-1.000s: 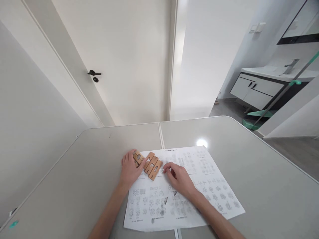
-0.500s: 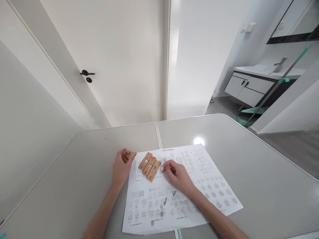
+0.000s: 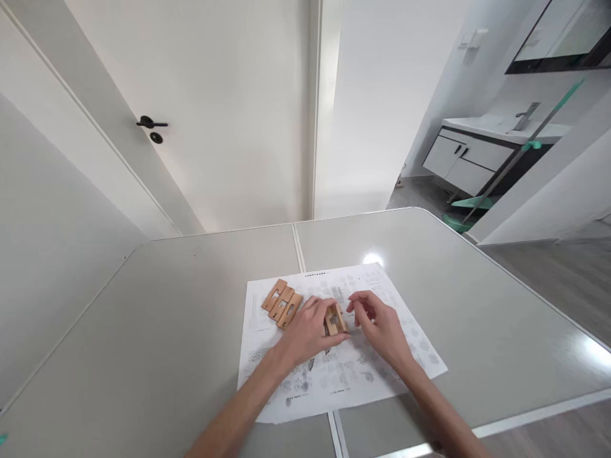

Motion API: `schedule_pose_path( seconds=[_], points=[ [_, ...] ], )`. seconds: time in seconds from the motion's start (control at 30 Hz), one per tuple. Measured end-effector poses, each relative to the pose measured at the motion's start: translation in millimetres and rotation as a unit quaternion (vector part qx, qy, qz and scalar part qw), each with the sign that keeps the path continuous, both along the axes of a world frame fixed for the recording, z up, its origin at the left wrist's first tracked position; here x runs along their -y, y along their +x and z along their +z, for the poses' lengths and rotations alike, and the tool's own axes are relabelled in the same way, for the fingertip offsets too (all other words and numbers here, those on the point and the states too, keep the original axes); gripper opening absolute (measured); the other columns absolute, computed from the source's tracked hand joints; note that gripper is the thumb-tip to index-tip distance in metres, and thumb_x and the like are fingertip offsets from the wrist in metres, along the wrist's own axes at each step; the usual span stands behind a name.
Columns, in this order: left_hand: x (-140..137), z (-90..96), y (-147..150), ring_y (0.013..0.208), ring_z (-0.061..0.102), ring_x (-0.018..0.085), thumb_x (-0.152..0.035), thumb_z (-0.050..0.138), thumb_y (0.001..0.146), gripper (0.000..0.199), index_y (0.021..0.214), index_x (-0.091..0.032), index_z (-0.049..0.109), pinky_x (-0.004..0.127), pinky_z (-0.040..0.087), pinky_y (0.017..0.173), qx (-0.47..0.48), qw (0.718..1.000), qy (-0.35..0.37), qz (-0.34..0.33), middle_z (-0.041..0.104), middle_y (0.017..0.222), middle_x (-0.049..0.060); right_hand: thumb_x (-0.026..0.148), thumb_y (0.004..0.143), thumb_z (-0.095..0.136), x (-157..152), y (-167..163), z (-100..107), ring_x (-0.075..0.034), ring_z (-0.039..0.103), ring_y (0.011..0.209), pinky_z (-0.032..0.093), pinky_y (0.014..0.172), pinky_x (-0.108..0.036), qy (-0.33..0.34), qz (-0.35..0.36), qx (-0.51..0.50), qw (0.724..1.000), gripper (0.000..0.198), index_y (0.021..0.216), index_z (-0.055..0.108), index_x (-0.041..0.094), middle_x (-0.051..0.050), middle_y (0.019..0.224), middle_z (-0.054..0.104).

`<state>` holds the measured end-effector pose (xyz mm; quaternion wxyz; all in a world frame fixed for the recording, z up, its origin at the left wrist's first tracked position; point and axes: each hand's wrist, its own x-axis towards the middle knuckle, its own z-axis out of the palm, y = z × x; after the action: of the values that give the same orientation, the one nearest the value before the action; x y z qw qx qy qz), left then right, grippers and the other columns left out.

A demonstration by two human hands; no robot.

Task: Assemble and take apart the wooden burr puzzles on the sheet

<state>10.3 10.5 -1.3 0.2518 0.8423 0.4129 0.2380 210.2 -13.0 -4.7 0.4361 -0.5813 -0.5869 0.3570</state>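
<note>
My left hand [image 3: 308, 327] is closed around several notched wooden puzzle pieces [image 3: 335, 319], held together over the middle of the printed sheet [image 3: 267, 394]. Just right of them is my right hand [image 3: 382, 321], its fingers loosely bent and a little apart, with nothing visible in them. Its fingertips come close to the held pieces; whether they touch is hard to tell. Left of my left hand, three flat wooden pieces [image 3: 281, 303] with cut-out slots and dark numbers lie side by side on the sheet. The wrist and fingers of my left hand partly cover the lowest one.
The sheet lies on a grey table [image 3: 191, 331] with a seam down its middle. Beyond the table stand a white door [image 3: 214, 114] with a black handle [image 3: 153, 122], and a washbasin cabinet [image 3: 463, 156] with a green-handled broom [image 3: 529, 149] at the right.
My left hand has swung right with the wooden pieces, from the sheet's left edge to its middle. My right hand has shifted right. The three flat pieces stay on the sheet.
</note>
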Motion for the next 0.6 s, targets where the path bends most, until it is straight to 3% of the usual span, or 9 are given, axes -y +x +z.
schedule_pose_path(
  seconds=[0.13, 0.27, 0.5, 0.6],
  points=[
    [0.6, -8.3, 9.6, 0.116, 0.062, 0.031, -0.047, 0.084, 0.08, 0.075, 0.139, -0.024, 0.045, 0.044, 0.057, 0.091, -0.018, 0.999, 0.033, -0.037, 0.065, 0.115, 0.008, 0.043, 0.102, 0.046, 25.3, 17.9, -3.1, -0.019, 0.062, 0.061, 0.048, 0.054, -0.03, -0.024, 0.018, 0.078, 0.997, 0.026, 0.104, 0.063, 0.024, -0.007, 0.092, 0.075],
    [0.3, -10.3, 12.9, 0.118, 0.061, 0.032, -0.048, 0.085, 0.079, 0.075, 0.139, -0.026, 0.044, 0.046, 0.055, 0.094, -0.015, 0.998, 0.038, -0.042, 0.065, 0.117, 0.009, 0.044, 0.104, 0.045, 38.0, 16.3, -10.6, -0.02, 0.063, 0.065, 0.051, 0.058, -0.032, -0.015, 0.042, 0.115, 0.992, 0.026, 0.109, 0.062, 0.025, -0.007, 0.094, 0.073],
    [3.6, -4.8, -6.5, 0.124, 0.059, 0.035, -0.057, 0.087, 0.072, 0.09, 0.144, -0.028, 0.041, 0.052, 0.051, 0.103, -0.017, 0.999, 0.041, -0.028, 0.061, 0.133, 0.011, 0.038, 0.107, 0.043, 45.8, 8.0, -14.3, -0.021, 0.066, 0.076, 0.055, 0.067, -0.034, 0.02, 0.062, 0.146, 0.987, 0.027, 0.128, 0.059, 0.029, -0.007, 0.106, 0.067],
    [8.7, -7.3, -16.6, 0.128, 0.058, 0.035, -0.053, 0.086, 0.076, 0.088, 0.147, -0.029, 0.04, 0.054, 0.05, 0.106, -0.019, 0.999, 0.041, -0.007, 0.06, 0.136, 0.011, 0.039, 0.107, 0.045, 47.5, 7.9, -14.5, -0.02, 0.066, 0.075, 0.055, 0.066, -0.034, 0.04, 0.087, 0.164, 0.982, 0.029, 0.129, 0.06, 0.029, -0.009, 0.113, 0.065]
  ],
)
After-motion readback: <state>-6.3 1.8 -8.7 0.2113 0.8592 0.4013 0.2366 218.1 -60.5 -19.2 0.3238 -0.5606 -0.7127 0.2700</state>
